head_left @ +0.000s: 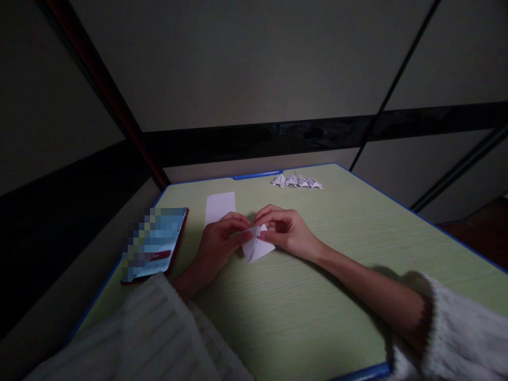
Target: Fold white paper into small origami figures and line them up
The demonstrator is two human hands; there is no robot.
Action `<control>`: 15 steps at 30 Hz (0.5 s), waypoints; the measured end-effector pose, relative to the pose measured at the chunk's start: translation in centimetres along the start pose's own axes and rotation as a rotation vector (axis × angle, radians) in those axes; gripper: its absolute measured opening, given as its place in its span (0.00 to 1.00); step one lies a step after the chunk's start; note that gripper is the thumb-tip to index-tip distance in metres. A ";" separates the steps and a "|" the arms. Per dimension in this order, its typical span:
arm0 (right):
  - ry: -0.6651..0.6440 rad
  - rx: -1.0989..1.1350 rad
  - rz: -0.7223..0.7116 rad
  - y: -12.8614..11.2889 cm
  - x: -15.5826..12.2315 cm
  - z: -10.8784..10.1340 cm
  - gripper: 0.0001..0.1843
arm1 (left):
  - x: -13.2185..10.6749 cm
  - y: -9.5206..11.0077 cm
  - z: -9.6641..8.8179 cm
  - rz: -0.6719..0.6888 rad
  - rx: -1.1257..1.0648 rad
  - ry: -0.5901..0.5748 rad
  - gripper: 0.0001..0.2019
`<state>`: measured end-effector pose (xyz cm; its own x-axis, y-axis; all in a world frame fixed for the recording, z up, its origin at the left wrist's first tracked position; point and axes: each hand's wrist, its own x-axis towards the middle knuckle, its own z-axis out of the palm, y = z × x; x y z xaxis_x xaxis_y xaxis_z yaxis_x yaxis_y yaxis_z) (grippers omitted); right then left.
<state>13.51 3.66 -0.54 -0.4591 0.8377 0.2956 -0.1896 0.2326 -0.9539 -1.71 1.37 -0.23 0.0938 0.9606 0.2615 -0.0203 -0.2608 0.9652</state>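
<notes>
A partly folded piece of white paper (257, 250) is held between my two hands, just above the middle of the table. My left hand (223, 238) pinches its left side between thumb and fingers. On the right side, my right hand (291, 233) grips the paper with thumb and fingertips. Creases and a pointed lower corner show on it; its upper part is partly hidden by my fingers. Behind my left hand lies a flat white sheet of paper (220, 205). Several small folded paper figures (297, 181) stand in a row near the far edge.
A phone or tablet with a dark red edge (169, 243) lies to the left, its screen lit and partly blurred. The pale green table (337, 296) has a blue rim. Grey cabinet panels (254, 69) rise directly behind it.
</notes>
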 end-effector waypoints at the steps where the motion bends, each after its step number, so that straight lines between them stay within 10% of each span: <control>1: 0.016 0.015 0.019 0.0 0.0 0.0 0.07 | 0.0 0.0 0.0 -0.015 -0.004 -0.001 0.03; 15: 0.119 0.126 0.140 0.1 0.3 0.3 0.12 | -0.1 0.1 0.3 -0.234 0.052 0.034 0.05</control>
<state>13.15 3.78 -0.53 -0.3847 0.9115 0.1454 -0.2414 0.0526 -0.9690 -1.42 1.23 -0.18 0.0565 0.9979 0.0315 0.0492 -0.0343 0.9982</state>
